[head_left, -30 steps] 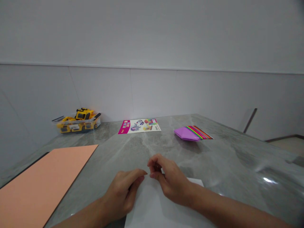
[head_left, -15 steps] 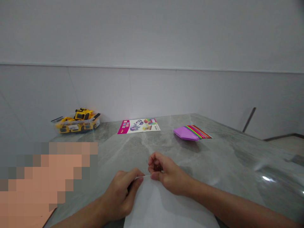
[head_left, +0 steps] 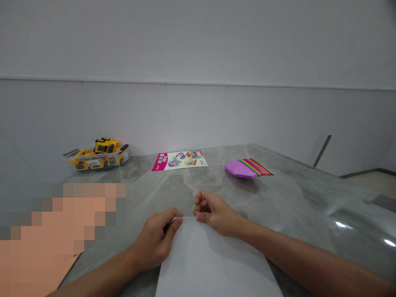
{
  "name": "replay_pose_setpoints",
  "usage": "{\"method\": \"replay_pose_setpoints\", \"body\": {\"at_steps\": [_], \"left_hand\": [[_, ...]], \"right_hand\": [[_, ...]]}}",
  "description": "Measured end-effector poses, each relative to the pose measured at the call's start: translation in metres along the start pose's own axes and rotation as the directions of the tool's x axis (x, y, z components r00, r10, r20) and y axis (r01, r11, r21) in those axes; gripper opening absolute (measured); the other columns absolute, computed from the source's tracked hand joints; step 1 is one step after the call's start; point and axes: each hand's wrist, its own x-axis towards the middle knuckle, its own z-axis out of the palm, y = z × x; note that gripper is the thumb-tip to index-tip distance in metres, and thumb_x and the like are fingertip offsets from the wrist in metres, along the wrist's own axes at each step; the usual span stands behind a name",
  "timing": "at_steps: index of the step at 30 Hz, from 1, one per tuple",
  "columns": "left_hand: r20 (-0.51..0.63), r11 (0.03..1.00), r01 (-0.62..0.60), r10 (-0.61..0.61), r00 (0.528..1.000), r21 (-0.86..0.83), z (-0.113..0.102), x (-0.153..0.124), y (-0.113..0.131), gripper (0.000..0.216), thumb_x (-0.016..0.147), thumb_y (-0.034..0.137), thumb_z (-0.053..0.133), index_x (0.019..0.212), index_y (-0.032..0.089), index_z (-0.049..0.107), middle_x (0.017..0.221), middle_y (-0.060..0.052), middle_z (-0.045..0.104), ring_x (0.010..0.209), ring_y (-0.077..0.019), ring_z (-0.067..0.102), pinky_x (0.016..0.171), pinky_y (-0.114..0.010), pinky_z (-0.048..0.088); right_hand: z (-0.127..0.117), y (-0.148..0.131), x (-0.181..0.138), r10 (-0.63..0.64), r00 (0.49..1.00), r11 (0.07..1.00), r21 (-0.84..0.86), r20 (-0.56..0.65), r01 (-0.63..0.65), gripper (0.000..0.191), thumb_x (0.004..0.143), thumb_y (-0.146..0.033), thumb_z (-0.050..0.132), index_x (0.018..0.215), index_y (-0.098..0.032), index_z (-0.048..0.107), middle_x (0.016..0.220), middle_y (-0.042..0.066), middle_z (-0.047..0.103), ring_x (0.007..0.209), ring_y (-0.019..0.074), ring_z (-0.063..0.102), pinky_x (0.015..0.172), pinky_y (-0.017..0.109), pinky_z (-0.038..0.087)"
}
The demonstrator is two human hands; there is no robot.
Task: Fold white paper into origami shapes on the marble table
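One white sheet (head_left: 213, 260) stretches from your left grip (head_left: 158, 236) and right grip (head_left: 218, 212) back toward you, its near end cut off by the frame. Your left grip is clamped on the sheet at its far left corner, thumb on the upper face and index finger along the far edge. Your right grip sits near it, thumb over the far edge of the same sheet and the other fingers curled; I cannot tell whether they close on the paper. A short stretch of bare edge shows between your two grips. Beneath them is a grey marbled surface (head_left: 293, 202). Straight ahead of your grips, well apart, a printed booklet (head_left: 181, 159) with a magenta strip lies flat. Ahead and to the right of your right grip is a purple packet (head_left: 243, 168) with rainbow stripes. Far ahead of your left grip and off to its left, a clear plastic box (head_left: 93, 163) holds yellow toy vehicles (head_left: 105, 146), some poking above the rim. Left of your left grip, a peach-coloured patch (head_left: 62, 231) is blocked into coarse squares, its form hard to tell.
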Motion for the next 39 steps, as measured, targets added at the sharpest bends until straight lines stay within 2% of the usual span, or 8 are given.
{"method": "replay_pose_setpoints", "body": {"at_steps": [4, 10, 17, 24, 29, 39], "left_hand": [[-0.006, 0.999, 0.028, -0.028, 1.000, -0.028, 0.001, 0.000, -0.002, 0.026, 0.092, 0.026, 0.038, 0.076, 0.017, 0.056, 0.056, 0.003, 0.051, 0.048, -0.0099, 0.050, 0.048, -0.022, 0.032], [0.005, 1.000, 0.014, -0.014, 1.000, 0.000, 0.001, -0.001, -0.001, 0.026, 0.092, 0.027, 0.039, 0.077, 0.017, 0.058, 0.057, 0.003, 0.052, 0.049, -0.0100, 0.051, 0.050, -0.022, 0.033], [-0.008, 0.999, 0.031, -0.031, 0.999, 0.009, 0.000, -0.001, 0.000, 0.028, 0.093, 0.028, 0.038, 0.078, 0.017, 0.059, 0.055, 0.003, 0.051, 0.048, -0.0103, 0.049, 0.050, -0.023, 0.032], [0.001, 1.000, 0.025, -0.025, 1.000, -0.010, 0.000, -0.002, -0.001, 0.029, 0.093, 0.029, 0.038, 0.077, 0.017, 0.059, 0.056, 0.002, 0.052, 0.049, -0.0104, 0.050, 0.050, -0.023, 0.033], [-0.007, 0.999, 0.047, -0.047, 0.999, -0.008, -0.001, -0.002, -0.001, 0.030, 0.093, 0.030, 0.038, 0.077, 0.017, 0.060, 0.056, 0.002, 0.052, 0.049, -0.0106, 0.050, 0.050, -0.023, 0.033], [-0.015, 0.999, 0.036, -0.036, 0.999, 0.013, 0.000, -0.003, -0.002, 0.029, 0.093, 0.029, 0.038, 0.078, 0.018, 0.060, 0.057, 0.002, 0.052, 0.050, -0.0105, 0.050, 0.051, -0.023, 0.033]], "right_hand": [[-0.005, 0.004, 0.002, 0.043, 0.999, 0.999, 0.033, 0.009, -0.043, 0.031, 0.060, -0.011, 0.059, 0.084, -0.020, 0.041, 0.063, -0.007, 0.051, 0.055, 0.0079, 0.043, 0.052, 0.021, 0.032], [-0.009, 0.010, 0.004, 0.130, 0.988, 0.988, 0.069, 0.077, -0.136, 0.033, 0.058, -0.013, 0.060, 0.081, -0.021, 0.039, 0.061, -0.007, 0.052, 0.052, 0.0074, 0.042, 0.051, 0.021, 0.029], [-0.013, 0.010, 0.006, 0.121, 0.990, 0.986, 0.102, 0.077, -0.129, 0.036, 0.055, -0.017, 0.064, 0.081, -0.020, 0.039, 0.061, -0.006, 0.054, 0.052, 0.0076, 0.045, 0.052, 0.021, 0.031], [-0.012, 0.010, 0.005, 0.100, 0.992, 0.989, 0.102, 0.081, -0.108, 0.032, 0.055, -0.013, 0.060, 0.075, -0.020, 0.037, 0.060, -0.007, 0.052, 0.051, 0.0062, 0.042, 0.049, 0.019, 0.028], [-0.016, 0.011, 0.006, 0.109, 0.991, 0.989, 0.097, 0.074, -0.116, 0.034, 0.053, -0.013, 0.062, 0.076, -0.020, 0.037, 0.061, -0.006, 0.056, 0.052, 0.0067, 0.046, 0.051, 0.020, 0.031], [-0.016, 0.010, 0.006, 0.102, 0.993, 0.991, 0.078, 0.057, -0.106, 0.034, 0.052, -0.010, 0.060, 0.072, -0.021, 0.034, 0.059, -0.007, 0.056, 0.051, 0.0066, 0.045, 0.050, 0.019, 0.031]]}}
